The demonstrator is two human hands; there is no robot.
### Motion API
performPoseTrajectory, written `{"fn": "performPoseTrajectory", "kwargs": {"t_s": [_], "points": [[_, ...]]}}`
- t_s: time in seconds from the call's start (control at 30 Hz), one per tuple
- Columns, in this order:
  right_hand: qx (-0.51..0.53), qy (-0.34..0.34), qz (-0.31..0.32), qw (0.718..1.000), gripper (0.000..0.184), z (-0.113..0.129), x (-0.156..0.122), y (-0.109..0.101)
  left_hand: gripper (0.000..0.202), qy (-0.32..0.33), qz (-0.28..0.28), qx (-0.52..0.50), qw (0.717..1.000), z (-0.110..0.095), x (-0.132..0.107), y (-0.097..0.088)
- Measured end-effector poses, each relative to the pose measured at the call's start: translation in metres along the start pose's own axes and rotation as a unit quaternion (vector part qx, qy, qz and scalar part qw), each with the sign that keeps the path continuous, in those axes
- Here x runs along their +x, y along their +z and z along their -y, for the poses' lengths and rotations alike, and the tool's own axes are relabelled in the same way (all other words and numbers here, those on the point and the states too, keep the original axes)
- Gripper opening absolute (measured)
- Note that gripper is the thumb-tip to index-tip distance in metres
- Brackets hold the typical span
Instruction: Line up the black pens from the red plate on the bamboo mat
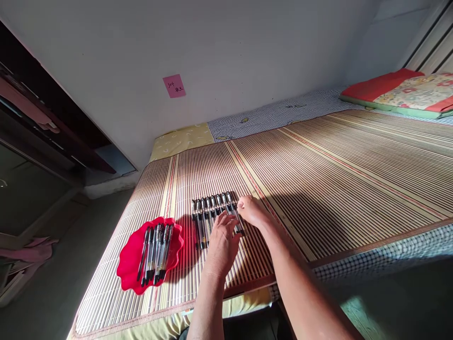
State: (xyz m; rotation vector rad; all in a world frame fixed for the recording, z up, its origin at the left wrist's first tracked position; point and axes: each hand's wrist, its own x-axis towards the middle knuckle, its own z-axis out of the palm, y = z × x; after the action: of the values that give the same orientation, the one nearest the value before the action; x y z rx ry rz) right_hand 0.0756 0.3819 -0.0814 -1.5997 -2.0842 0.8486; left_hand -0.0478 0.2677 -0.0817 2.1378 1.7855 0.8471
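A row of several black pens (208,210) lies side by side on a striped bamboo mat (336,174). My left hand (221,241) rests flat on the near ends of these pens, fingers stretched out. My right hand (252,211) is at the right end of the row, fingers curled against the last pen. Its fingertips are hidden, so a grip cannot be confirmed. To the left, a red scalloped plate (129,264) holds several more black pens (155,252).
The mat covers a bed against a white wall with a pink sticky note (174,86). A red and floral pillow (403,92) lies at the far right. Dark furniture (46,123) and floor are to the left of the bed's edge.
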Motion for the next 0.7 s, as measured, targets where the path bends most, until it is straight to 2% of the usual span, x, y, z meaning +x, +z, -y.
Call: {"fn": "performPoseTrajectory", "kwargs": {"t_s": [0.17,0.33,0.5,0.7], "points": [[0.029,0.008,0.028,0.999,0.015,-0.005,-0.007,-0.01,0.028,-0.021,-0.055,-0.023,0.998,0.008,0.001,-0.02],[0.082,0.022,0.054,0.995,0.01,-0.018,-0.004,-0.004,0.019,-0.019,-0.128,-0.039,0.991,0.016,-0.002,-0.036],[0.132,0.031,0.06,0.989,0.003,-0.025,0.001,0.009,0.019,-0.033,-0.142,-0.053,0.988,0.016,-0.002,-0.041],[0.154,0.042,0.054,0.986,0.006,-0.028,0.005,0.019,0.018,-0.038,-0.139,-0.059,0.988,0.013,-0.002,-0.043]]}}
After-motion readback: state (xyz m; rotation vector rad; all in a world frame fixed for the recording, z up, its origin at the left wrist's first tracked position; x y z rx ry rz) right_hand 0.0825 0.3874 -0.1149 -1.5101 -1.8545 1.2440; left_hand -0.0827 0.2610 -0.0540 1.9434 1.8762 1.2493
